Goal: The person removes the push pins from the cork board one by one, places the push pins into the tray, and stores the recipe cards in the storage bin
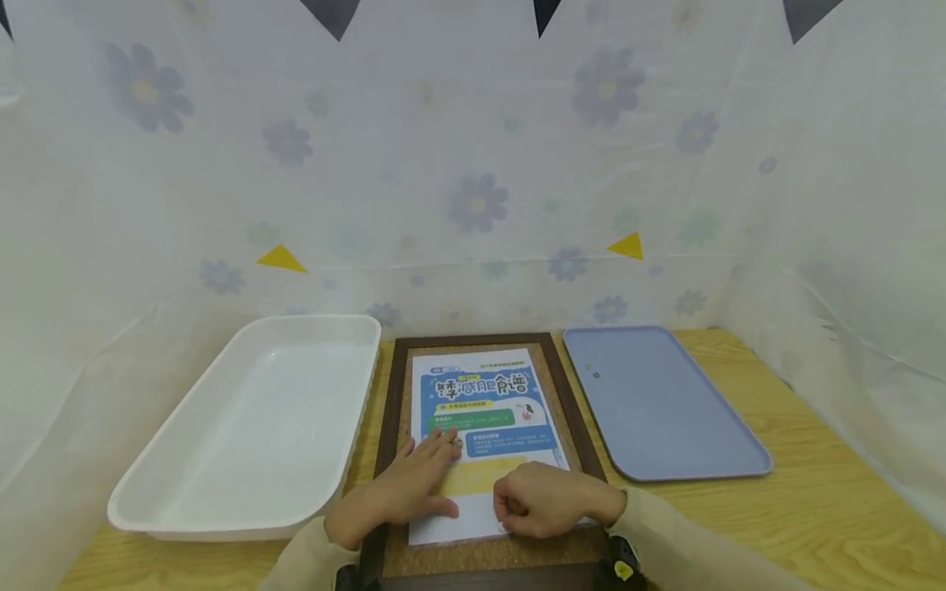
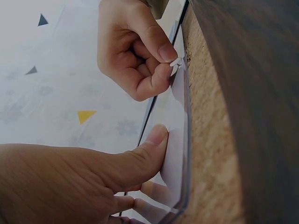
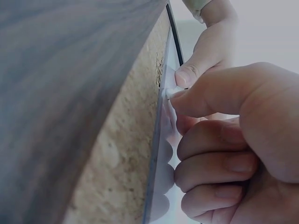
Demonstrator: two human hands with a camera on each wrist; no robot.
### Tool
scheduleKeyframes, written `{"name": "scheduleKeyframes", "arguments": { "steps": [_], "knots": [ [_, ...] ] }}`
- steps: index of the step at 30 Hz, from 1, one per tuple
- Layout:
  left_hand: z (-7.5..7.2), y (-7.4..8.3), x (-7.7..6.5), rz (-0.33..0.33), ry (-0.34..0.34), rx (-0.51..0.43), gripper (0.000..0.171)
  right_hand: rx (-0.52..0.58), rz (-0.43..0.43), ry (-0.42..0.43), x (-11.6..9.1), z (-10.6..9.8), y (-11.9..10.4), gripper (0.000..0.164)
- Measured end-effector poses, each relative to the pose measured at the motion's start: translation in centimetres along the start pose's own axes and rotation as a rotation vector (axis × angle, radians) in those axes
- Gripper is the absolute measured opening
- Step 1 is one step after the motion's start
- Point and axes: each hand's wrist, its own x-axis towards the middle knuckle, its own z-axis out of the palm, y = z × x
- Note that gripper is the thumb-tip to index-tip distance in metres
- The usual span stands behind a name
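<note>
A printed poster (image 1: 491, 392) with blue, green and yellow blocks lies on a cork board (image 1: 458, 560) in a dark wooden frame (image 1: 393, 410). My left hand (image 1: 415, 483) rests on the poster's lower left part, fingers spread, thumb pressing near the bottom edge. At the bottom edge, my right hand (image 1: 550, 497) pinches a small whitish piece (image 2: 177, 64) between thumb and curled index finger; I cannot tell what it is. The other right fingers (image 3: 212, 168) are curled in against the glossy sheet. In the left wrist view, the sheet has a clear, rounded corner.
A deep white tray (image 1: 244, 328) stands left of the board. On the right lies a flat blue tray (image 1: 665, 410) with a small dark ring-like bit (image 1: 597, 375) on it. Both rest on a wood-grain table (image 1: 828, 509). A flower-patterned sheet (image 1: 473, 148) hangs behind.
</note>
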Motion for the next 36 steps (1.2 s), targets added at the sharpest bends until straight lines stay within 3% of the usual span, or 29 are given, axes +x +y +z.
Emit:
{"name": "scheduleKeyframes", "arguments": {
  "steps": [15,28,36],
  "knots": [
    [0.45,-0.08,0.15,0.006,0.006,-0.025,0.070,0.025,-0.053,0.006,-0.36,0.08,0.42,0.009],
    [0.33,-0.58,0.27,0.032,0.025,0.022,0.068,0.005,-0.082,0.025,-0.22,0.04,0.56,0.009],
    [0.44,-0.63,0.27,0.008,0.004,0.018,0.070,0.009,-0.088,0.037,-0.36,0.15,0.56,0.009]
  ]
}}
